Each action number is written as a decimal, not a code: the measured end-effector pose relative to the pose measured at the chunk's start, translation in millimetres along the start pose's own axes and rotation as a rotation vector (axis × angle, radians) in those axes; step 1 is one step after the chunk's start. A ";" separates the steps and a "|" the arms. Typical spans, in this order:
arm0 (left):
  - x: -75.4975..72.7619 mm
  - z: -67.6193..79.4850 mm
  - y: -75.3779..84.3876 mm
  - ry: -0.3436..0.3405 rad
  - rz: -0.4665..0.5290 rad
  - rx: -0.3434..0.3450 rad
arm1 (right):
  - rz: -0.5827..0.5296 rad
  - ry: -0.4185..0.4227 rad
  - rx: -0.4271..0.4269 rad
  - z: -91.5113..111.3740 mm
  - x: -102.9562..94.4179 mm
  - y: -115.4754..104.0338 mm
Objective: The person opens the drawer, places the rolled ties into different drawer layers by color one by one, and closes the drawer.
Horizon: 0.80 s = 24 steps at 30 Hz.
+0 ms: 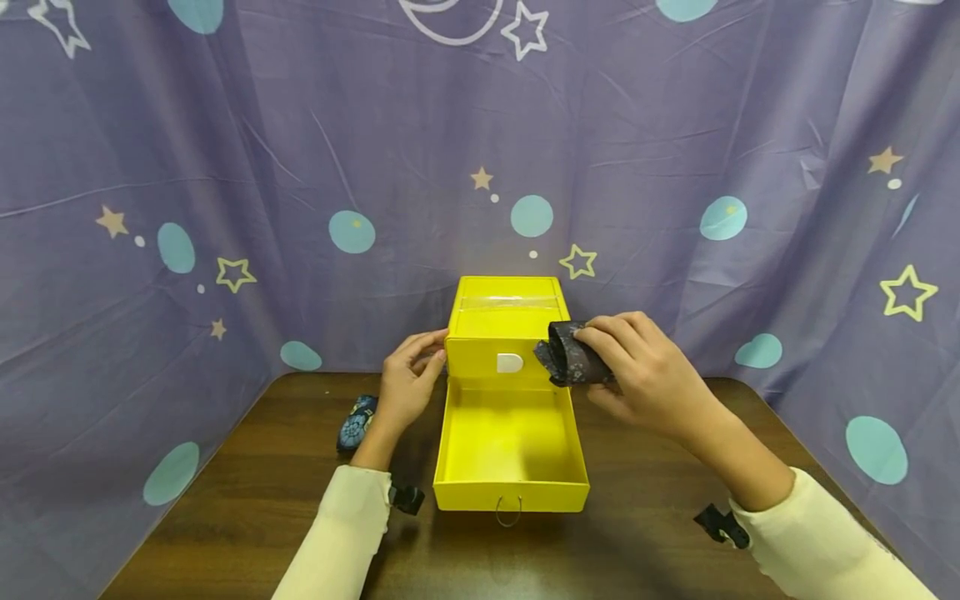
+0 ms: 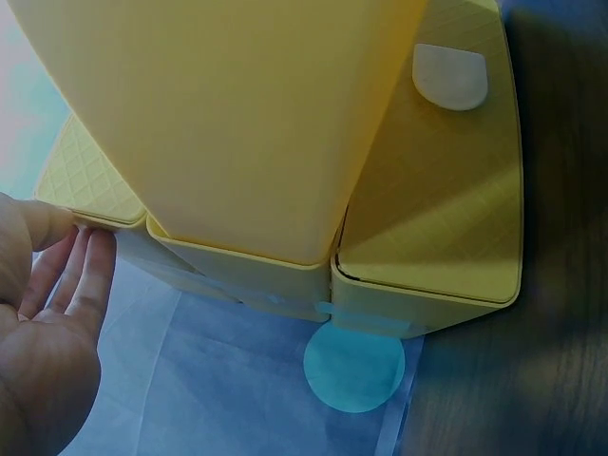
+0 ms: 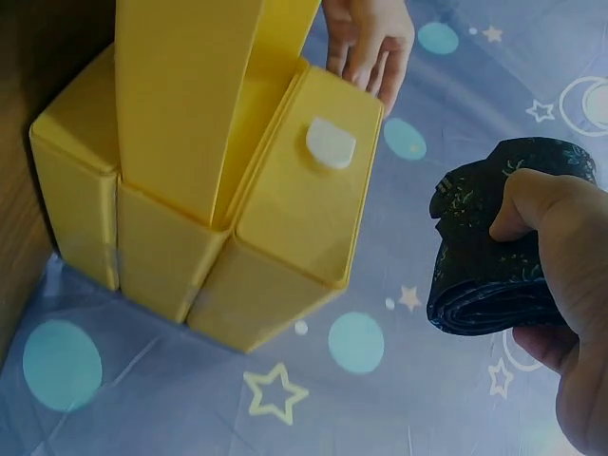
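Observation:
A yellow drawer box (image 1: 510, 321) stands at the back of the table, with a white tab (image 1: 510, 362) on its upper front. Below that, a yellow drawer (image 1: 510, 497) is pulled out toward me; its inside shows bare, and a wire ring hangs on its front. My left hand (image 1: 411, 379) rests against the upper left edge of the box, fingers fairly straight, thumb near the front corner. High on the right, my right hand (image 1: 637, 371) grips a rolled dark floral cloth (image 3: 494, 242), thumb on one side. The roll is held in the air beside the upper front.
A dark blue patterned bundle (image 1: 356, 425) lies on the brown wooden table (image 1: 247, 517), left of my left wrist. Behind the table hangs a purple curtain (image 1: 420, 125) printed with stars and spots, close behind the box and along both sides.

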State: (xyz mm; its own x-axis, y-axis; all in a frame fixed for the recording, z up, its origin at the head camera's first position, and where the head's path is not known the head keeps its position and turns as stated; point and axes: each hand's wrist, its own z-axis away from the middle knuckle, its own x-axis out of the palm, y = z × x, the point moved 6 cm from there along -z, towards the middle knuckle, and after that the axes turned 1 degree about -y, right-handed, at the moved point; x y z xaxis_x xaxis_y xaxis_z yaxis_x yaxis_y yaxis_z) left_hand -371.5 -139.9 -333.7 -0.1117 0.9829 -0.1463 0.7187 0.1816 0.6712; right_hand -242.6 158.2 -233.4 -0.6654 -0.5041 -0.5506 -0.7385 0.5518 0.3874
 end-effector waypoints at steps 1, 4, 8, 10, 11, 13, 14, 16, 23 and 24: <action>-0.2 0.1 -0.2 -0.002 0.002 0.002 | -0.005 0.006 -0.005 -0.3 1.9 -2.5; -0.6 0.5 0.1 -0.011 0.006 0.013 | -0.015 0.011 -0.010 -0.3 7.6 -9.9; -0.8 0.2 -0.3 -0.016 0.007 0.017 | -0.021 -0.006 -0.015 -0.3 15.8 -20.1; -0.8 0.1 0.1 -0.016 0.011 0.020 | -0.022 -0.017 -0.022 -0.1 20.5 -25.3; -0.6 0.1 0.0 -0.015 0.014 0.020 | -0.022 -0.018 -0.026 0.1 23.1 -27.8; -0.3 0.4 0.3 -0.013 0.020 0.022 | -0.021 -0.020 -0.035 1.1 28.6 -32.8; -0.1 0.6 0.5 -0.014 0.023 0.023 | -0.022 -0.018 -0.043 1.9 31.5 -35.2; 0.2 1.0 0.5 -0.012 0.029 0.022 | -0.026 -0.019 -0.054 4.1 37.8 -39.5; -0.8 0.3 1.2 -0.009 0.033 0.027 | -0.039 -0.038 -0.069 7.5 56.2 -50.5; -1.1 0.2 0.9 -0.007 0.031 0.024 | -0.042 -0.045 -0.066 7.7 58.7 -51.6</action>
State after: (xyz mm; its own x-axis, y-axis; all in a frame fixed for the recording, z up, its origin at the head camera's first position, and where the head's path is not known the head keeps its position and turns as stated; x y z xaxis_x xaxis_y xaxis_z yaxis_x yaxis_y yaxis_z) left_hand -370.5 -140.8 -333.0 -0.0842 0.9879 -0.1305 0.7380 0.1498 0.6580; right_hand -242.7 105.3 -291.5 -0.6291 -0.4951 -0.5992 -0.7724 0.4847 0.4105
